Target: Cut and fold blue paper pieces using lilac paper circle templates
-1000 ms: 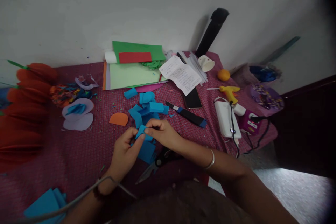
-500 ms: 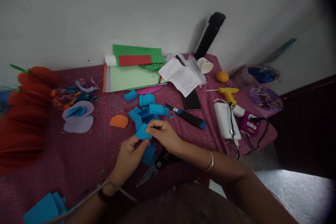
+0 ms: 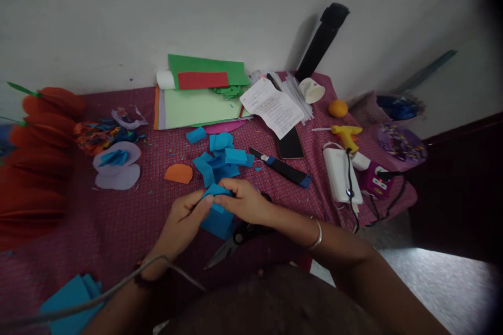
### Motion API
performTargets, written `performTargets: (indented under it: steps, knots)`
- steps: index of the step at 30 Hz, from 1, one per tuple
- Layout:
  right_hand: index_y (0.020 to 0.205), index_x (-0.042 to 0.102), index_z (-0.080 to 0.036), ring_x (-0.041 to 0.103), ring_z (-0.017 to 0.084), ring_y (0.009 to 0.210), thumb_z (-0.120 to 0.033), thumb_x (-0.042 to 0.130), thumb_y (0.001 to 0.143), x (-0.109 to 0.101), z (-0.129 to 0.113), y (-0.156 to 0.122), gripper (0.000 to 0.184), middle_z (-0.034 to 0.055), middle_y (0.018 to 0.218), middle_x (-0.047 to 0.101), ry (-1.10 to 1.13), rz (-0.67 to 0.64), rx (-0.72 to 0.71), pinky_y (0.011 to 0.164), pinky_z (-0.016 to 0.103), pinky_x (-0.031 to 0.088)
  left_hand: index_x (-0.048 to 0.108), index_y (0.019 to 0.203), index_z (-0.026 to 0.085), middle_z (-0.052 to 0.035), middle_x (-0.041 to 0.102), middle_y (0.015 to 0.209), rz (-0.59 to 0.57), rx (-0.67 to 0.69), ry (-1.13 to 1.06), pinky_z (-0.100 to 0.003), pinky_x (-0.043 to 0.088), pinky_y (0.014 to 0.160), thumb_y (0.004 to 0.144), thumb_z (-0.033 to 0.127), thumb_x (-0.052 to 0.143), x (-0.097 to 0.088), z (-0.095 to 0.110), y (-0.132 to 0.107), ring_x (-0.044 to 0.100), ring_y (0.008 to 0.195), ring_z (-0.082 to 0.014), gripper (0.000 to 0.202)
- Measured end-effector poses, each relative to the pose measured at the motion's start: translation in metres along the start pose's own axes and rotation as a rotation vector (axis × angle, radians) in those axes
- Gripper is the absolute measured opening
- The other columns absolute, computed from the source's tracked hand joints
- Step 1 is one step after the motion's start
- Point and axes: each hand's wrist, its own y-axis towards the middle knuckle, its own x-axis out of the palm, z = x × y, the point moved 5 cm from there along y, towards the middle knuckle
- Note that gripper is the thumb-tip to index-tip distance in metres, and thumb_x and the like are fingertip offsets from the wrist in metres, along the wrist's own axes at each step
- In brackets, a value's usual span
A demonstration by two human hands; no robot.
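Between my two hands is a small piece of blue paper [image 3: 215, 190], pinched at both ends and bent. My left hand [image 3: 184, 217] grips its left side with thumb and fingers. On the right side, my right hand [image 3: 245, 200] closes on it in the same way. Just beyond lies a heap of folded blue paper pieces [image 3: 223, 159]. More blue paper [image 3: 218, 224] lies under my hands, beside scissors [image 3: 231, 246] with dark handles. An orange paper piece [image 3: 178, 173] rests to the left, and a utility knife [image 3: 281, 167] lies to the right.
Coloured paper sheets [image 3: 188, 107] lie at the back by the wall. A written note [image 3: 275, 107] overlaps a phone [image 3: 291, 145]. To the right are a yellow glue gun [image 3: 346, 136], a white power bank [image 3: 341, 178] and a purple socket [image 3: 375, 178]. Orange paper pumpkins [image 3: 43, 167] stand left.
The blue paper has turned and bent between my hands, and my fingers have come closer together. The whole view has shifted slightly; the table things keep their places.
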Motion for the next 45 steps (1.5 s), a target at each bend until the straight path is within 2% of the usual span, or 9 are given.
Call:
performTargets:
  steps: [5,9,14,20,23,28,32,35,45]
  knots:
    - [0.068,0.046,-0.019,0.041,0.009,0.057,-0.029,0.053,0.084,-0.003,-0.005,0.003,0.021,-0.0051,0.061,0.042,0.026,0.002,0.011,0.053,0.021,0.032,0.053,0.059,0.018,0.0029,0.050,0.053,0.072,0.073,0.150,-0.023,0.039,0.049,0.090,0.036,0.043,-0.011,0.008,-0.002,0.047,0.051,-0.0114,0.037]
    - [0.070,0.052,-0.017,0.043,0.009,0.059,-0.031,0.054,0.085,-0.032,-0.025,0.017,0.020,-0.0046,0.062,0.045,-0.108,0.143,-0.077,0.056,0.022,0.034,0.066,0.087,0.020,-0.0028,0.068,0.080,-0.102,0.172,0.415,-0.029,0.050,0.067,0.084,0.031,0.056,-0.010,0.005,-0.009,0.062,0.073,-0.0175,0.015]
    - [0.133,0.043,-0.014,0.053,0.012,0.058,-0.037,0.054,0.089,-0.059,-0.040,0.023,0.051,-0.0037,0.062,0.057,-0.395,0.176,-0.071,0.058,0.023,0.037,0.059,0.121,0.025,-0.0087,0.058,0.129,-0.415,0.360,0.840,-0.046,0.044,0.096,0.070,0.007,0.060,0.008,-0.005,-0.027,0.052,0.117,-0.0283,0.054]
    - [0.113,0.062,-0.014,0.054,0.011,0.061,-0.027,0.051,0.090,-0.032,-0.028,0.007,0.028,-0.0009,0.068,0.061,-0.451,-0.119,-0.109,0.057,0.022,0.036,0.065,0.104,0.018,-0.0111,0.066,0.107,-0.417,0.396,1.007,-0.040,0.048,0.086,0.078,0.002,0.047,0.015,-0.008,-0.021,0.059,0.098,-0.0256,0.036]
    - [0.112,0.063,-0.016,0.054,0.011,0.060,-0.026,0.050,0.091,-0.023,-0.011,0.004,0.027,0.0001,0.073,0.064,-0.364,-0.177,-0.078,0.056,0.022,0.037,0.068,0.086,0.019,-0.0071,0.067,0.087,-0.330,0.335,0.822,-0.032,0.049,0.077,0.084,0.011,0.048,-0.001,-0.007,-0.010,0.062,0.082,-0.0201,0.021]
    - [0.101,0.064,-0.016,0.056,0.012,0.065,-0.038,0.052,0.090,-0.025,0.001,0.006,0.028,0.0020,0.078,0.063,-0.031,-0.030,-0.048,0.060,0.024,0.043,0.068,0.070,0.018,-0.0016,0.066,0.067,-0.074,0.011,0.219,-0.028,0.048,0.061,0.082,0.033,0.059,-0.028,-0.006,-0.001,0.061,0.064,-0.0175,0.022]
    - [0.090,0.059,-0.016,0.054,0.010,0.058,-0.060,0.063,0.075,-0.013,0.004,0.002,0.047,-0.0026,0.068,0.059,0.369,-0.149,0.039,0.057,0.023,0.045,0.073,0.079,0.017,-0.0038,0.071,0.072,-0.101,-0.213,-0.371,-0.031,0.051,0.064,0.074,0.041,0.069,-0.009,-0.010,-0.003,0.063,0.065,-0.0187,0.024]
    - [0.084,0.056,-0.016,0.053,0.008,0.056,-0.057,0.076,0.062,-0.002,0.008,0.000,0.051,-0.0045,0.068,0.058,0.494,-0.207,0.084,0.057,0.021,0.044,0.074,0.078,0.016,-0.0042,0.071,0.069,-0.082,-0.287,-0.661,-0.028,0.050,0.062,0.066,0.041,0.077,0.007,-0.015,-0.005,0.061,0.060,-0.0162,0.028]
    - [0.083,0.054,-0.017,0.055,0.007,0.057,-0.047,0.081,0.062,0.010,0.016,0.001,0.045,-0.0053,0.070,0.060,0.593,-0.266,0.110,0.058,0.020,0.047,0.071,0.067,0.014,-0.0003,0.064,0.058,-0.092,-0.367,-0.912,-0.023,0.046,0.057,0.074,0.035,0.074,0.023,-0.042,-0.009,0.054,0.054,-0.0110,0.022]
